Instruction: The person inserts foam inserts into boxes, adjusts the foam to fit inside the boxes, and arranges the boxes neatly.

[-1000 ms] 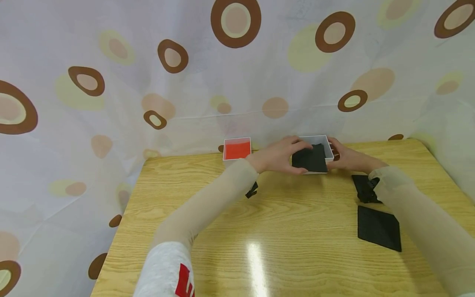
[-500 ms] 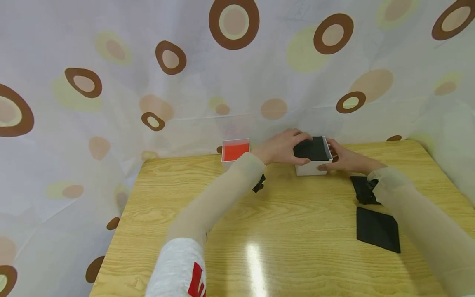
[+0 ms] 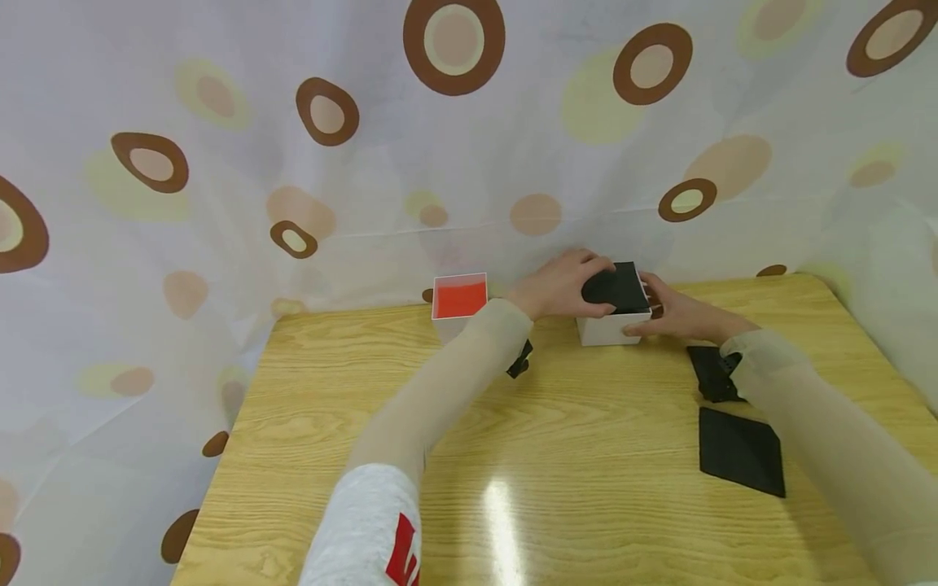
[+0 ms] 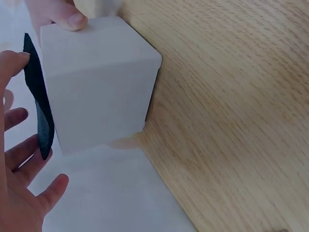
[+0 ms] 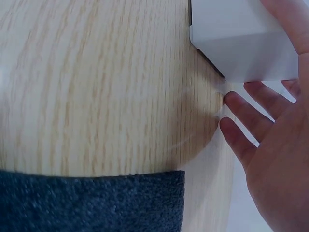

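Observation:
A white box (image 3: 610, 330) stands at the back of the table, its mouth covered by a thin black foam sheet (image 3: 619, 289). My left hand (image 3: 560, 285) spans the foam sheet from its left side, thumb and fingertips on opposite edges. In the left wrist view, the slightly bent sheet (image 4: 39, 96) lies right at the box's rim. My right hand (image 3: 674, 316) grips the box from the right, thumb on the front wall and fingers spread along the far side. The inside of the box is hidden.
A second white box (image 3: 460, 297) with a red sheet inside stands at the back left. On the table's right (image 3: 586, 488) lie a flat black foam sheet (image 3: 740, 452) and another black piece (image 3: 711, 370), partly behind my right wrist. A patterned curtain hangs behind.
The black foam sheet has moved back and up from the box's front to cover its mouth, with my left hand moving along. My right hand has stayed on the box.

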